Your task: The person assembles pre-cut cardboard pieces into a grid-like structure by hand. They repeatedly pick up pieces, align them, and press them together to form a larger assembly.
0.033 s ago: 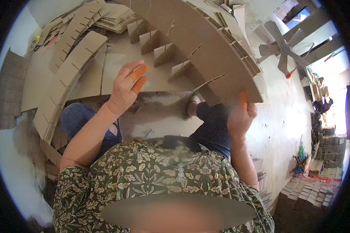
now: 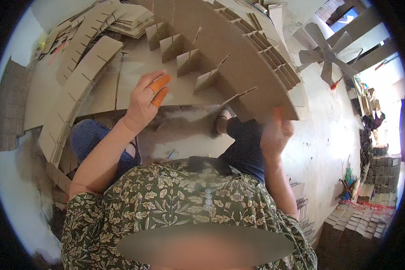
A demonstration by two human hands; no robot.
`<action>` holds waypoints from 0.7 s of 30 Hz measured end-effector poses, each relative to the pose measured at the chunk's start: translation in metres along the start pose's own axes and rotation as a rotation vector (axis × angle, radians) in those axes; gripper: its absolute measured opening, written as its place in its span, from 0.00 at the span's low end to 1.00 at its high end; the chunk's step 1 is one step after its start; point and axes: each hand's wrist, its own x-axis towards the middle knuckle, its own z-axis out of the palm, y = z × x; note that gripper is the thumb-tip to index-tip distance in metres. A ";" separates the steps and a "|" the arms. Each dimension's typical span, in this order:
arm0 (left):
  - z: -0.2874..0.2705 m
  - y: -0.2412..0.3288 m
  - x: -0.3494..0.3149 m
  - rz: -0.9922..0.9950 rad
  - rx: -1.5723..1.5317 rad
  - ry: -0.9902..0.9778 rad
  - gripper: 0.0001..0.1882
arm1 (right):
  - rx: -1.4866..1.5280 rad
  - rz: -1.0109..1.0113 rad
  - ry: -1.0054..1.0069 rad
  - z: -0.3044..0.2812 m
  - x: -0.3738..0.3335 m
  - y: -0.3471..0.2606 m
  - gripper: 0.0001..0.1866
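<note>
My right hand point(image 2: 276, 135), slightly blurred, grips the near end of a long slotted cardboard strip point(image 2: 225, 54). The strip slants from the upper middle down to the right. Several small cardboard divider pieces point(image 2: 188, 62) stand in its slots, jutting out to the left. My left hand point(image 2: 146, 99) hovers over the table's near edge, left of the dividers, with fingers loosely bent and apart and nothing seen in it. Orange covers point(image 2: 160, 83) sit on two of its fingers. An orange cover shows on the right hand too.
Long slotted strips point(image 2: 74, 96) lie stacked on the pale table point(image 2: 130, 74) at left, with piled cardboard sheets point(image 2: 132, 20) behind. A cardboard grid point(image 2: 274, 58) shows beyond the held strip. At right are a fan point(image 2: 328, 56) and floor stacks point(image 2: 360, 218).
The held strip's near end and my right hand have moved slightly left, and more of the grid behind the strip shows. My left hand has barely moved.
</note>
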 end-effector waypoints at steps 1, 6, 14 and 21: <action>0.001 -0.001 0.000 0.003 0.001 -0.009 0.14 | -0.031 -0.061 -0.010 0.000 -0.007 0.007 0.06; 0.003 -0.007 -0.003 -0.008 0.005 -0.015 0.12 | -0.374 -0.132 -0.059 0.019 -0.013 -0.006 0.07; 0.005 -0.025 -0.006 -0.173 -0.116 0.020 0.12 | -0.375 -0.140 -0.168 0.026 -0.021 0.024 0.12; 0.000 -0.026 -0.003 -0.205 -0.128 0.027 0.11 | -0.577 -0.557 -0.283 0.029 0.010 -0.029 0.32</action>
